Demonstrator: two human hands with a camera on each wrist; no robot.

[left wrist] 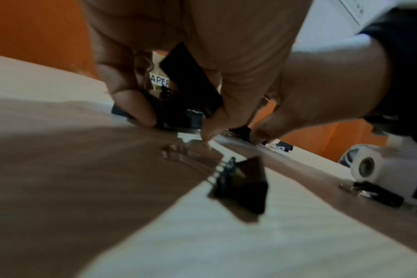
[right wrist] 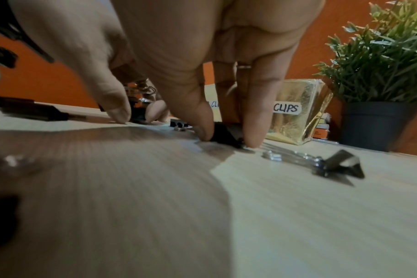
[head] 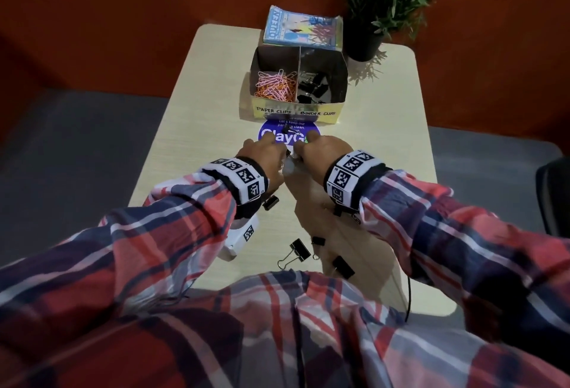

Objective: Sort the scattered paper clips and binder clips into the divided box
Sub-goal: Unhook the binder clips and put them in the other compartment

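Observation:
A divided box (head: 339, 79) labelled PAPER CLIPS and BINDER CLIPS stands at the table's far middle, with pink and orange paper clips (head: 273, 85) on its left side and black binder clips (head: 311, 87) on its right. My left hand (head: 277, 148) reaches down to the table just in front of it, with a black binder clip (left wrist: 191, 80) tucked against the palm. Its thumb and finger close round another dark clip (left wrist: 179, 116). My right hand (right wrist: 229, 139) pinches a black binder clip (right wrist: 224, 135) that lies on the table. Several loose binder clips (head: 299, 252) lie nearer me.
A potted plant (head: 388, 2) and a stack of books (head: 303, 28) stand behind the box. A round blue sticker (head: 271, 128) lies under my hands. One small clip (head: 288, 131) sits on it. A dark chair (head: 555, 196) is at the right edge.

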